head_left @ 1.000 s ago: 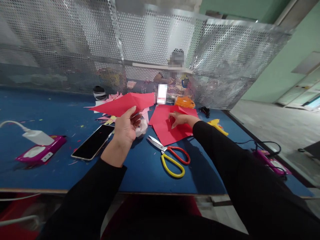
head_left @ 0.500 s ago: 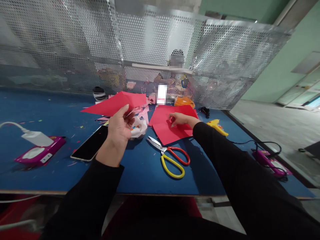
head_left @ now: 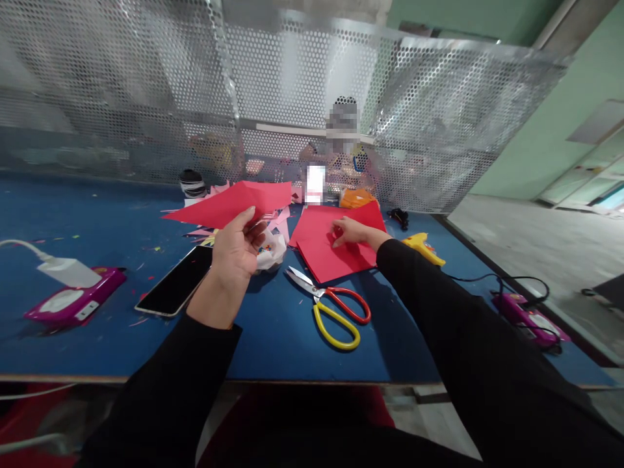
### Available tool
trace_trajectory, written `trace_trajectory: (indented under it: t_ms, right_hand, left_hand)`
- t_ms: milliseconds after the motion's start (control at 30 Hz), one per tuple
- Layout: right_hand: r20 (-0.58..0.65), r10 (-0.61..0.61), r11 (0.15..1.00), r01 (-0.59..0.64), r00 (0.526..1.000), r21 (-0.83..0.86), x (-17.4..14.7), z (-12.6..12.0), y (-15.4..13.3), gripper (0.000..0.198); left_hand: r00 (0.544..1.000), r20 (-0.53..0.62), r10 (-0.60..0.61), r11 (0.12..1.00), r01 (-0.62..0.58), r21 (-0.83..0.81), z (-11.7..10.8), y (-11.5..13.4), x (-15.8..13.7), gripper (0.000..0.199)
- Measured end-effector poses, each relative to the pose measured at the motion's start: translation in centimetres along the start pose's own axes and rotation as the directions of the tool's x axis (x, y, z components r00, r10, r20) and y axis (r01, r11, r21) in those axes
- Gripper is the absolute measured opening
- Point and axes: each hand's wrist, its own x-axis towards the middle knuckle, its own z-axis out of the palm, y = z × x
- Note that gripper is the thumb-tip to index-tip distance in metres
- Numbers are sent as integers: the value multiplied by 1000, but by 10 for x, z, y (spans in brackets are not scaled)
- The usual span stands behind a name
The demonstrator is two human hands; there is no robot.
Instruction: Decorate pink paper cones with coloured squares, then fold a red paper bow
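Left hand (head_left: 234,252), left of centre in my view, has thumb and fingers clamped on one raised red sheet (head_left: 231,205); the right hand (head_left: 353,233), right of centre, lies over at least two red sheets (head_left: 336,263) on the blue counter (head_left: 273,354), and I cannot tell whether it grips any. Left to right, I count one purple power strip (head_left: 63,305) with one white plug (head_left: 68,272) at far left, one phone (head_left: 176,282), one black-and-white spool (head_left: 193,183) behind it, one crumpled white bag (head_left: 273,250) mid-frame, one pair of scissors (head_left: 318,292) below the sheets, one orange packet (head_left: 358,198), one yellow glue gun (head_left: 423,246), and a second power strip (head_left: 531,318) lower right.
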Motion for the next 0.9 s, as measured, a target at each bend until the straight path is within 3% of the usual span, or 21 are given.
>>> trace_trajectory:
  t_ms: [267, 700, 900]
  right_hand:
    - [40, -14, 999, 12, 999, 31, 1, 4, 3, 33]
    - [32, -63, 973, 54, 997, 225, -6, 15, 4, 35]
    - [-21, -95, 930, 96, 995, 354, -22, 15, -4, 22]
  left_hand:
    - [1000, 16, -14, 1000, 14, 4, 1, 0, -4, 8]
    - [999, 44, -16, 1000, 16, 15, 2, -1, -7, 9]
    - [999, 47, -27, 999, 26, 19, 1, -2, -6, 8]
